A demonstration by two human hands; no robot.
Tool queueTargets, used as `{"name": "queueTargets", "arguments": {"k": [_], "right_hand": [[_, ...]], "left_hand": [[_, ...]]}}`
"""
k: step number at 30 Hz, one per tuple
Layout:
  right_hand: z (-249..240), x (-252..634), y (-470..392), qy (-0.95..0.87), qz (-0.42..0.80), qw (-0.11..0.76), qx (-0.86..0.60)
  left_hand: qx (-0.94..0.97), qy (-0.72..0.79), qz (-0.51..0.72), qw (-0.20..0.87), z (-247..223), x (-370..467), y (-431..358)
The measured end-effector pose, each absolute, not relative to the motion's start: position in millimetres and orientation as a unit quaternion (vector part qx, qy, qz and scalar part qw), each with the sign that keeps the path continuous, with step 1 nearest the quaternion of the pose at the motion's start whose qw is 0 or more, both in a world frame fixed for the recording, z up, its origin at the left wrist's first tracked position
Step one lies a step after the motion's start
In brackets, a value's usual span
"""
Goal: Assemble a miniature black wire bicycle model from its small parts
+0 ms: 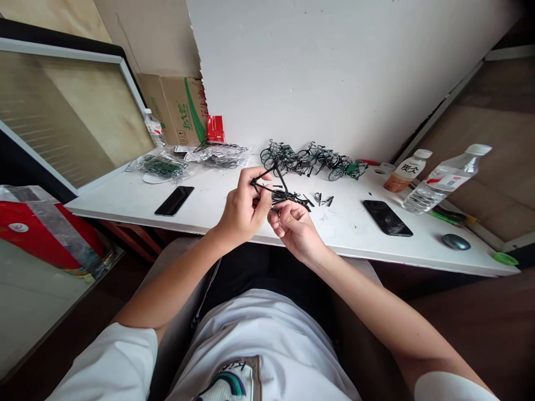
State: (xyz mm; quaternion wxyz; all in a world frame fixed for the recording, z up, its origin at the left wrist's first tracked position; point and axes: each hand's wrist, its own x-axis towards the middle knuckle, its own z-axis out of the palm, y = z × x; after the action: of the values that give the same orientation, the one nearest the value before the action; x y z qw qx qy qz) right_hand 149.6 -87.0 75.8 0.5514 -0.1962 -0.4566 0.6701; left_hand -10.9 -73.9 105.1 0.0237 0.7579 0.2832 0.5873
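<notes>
My left hand (249,203) grips a small black toy bicycle frame (281,179) between thumb and fingers, lifted above the table's front edge. Close beside it, my right hand (295,225) is closed in a pinch at the lower end of the frame. A small dark piece shows at its fingertips, too little of it to name. Behind the hands lies a pile of loose black parts (298,199), partly hidden by them. A few small black pieces (324,199) lie just to the right of the pile.
Several small model bicycles (313,159) stand along the wall on the white table (217,209). Plastic bags of parts (163,166) lie back left, near a phone (174,200). Right are another phone (387,218), a drink bottle (407,171), a water bottle (445,179) and a mouse (456,241).
</notes>
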Motion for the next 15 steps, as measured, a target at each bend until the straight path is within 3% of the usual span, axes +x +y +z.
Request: {"name": "queueTargets", "arguments": {"k": [7,15], "right_hand": [[71.0,146.5,-87.5,-0.445,0.670,0.556,-0.209],[74.3,148.5,-91.3,-0.435,0.661,0.567,-0.228]], "left_hand": [[0.785,0.277,0.547,-0.086,100.2,-16.8,-66.9],[0.780,0.258,0.553,-0.136,93.5,-13.6,-64.5]]}}
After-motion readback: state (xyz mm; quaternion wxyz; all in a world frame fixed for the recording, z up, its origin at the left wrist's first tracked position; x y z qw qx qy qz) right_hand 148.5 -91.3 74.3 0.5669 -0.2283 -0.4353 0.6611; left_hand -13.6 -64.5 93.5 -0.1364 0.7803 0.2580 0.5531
